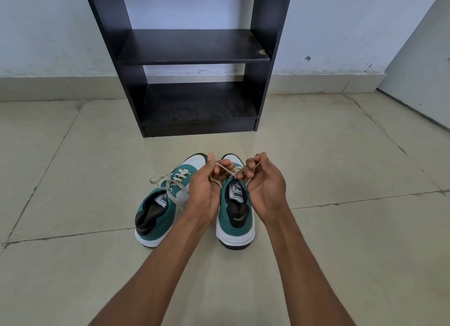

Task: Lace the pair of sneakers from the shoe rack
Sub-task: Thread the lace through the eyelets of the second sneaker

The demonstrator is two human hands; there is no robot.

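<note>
Two teal and white sneakers stand side by side on the floor, heels toward me. The left sneaker has its beige lace tied in a bow over the tongue. Above the right sneaker my left hand and my right hand each pinch part of its beige lace. The lace runs taut between my fingers over the shoe's eyelets, which my hands largely hide.
A black open shoe rack with two bare shelves stands against the pale wall just beyond the sneakers. Beige floor tiles spread around the shoes. A wall corner juts in at the far right.
</note>
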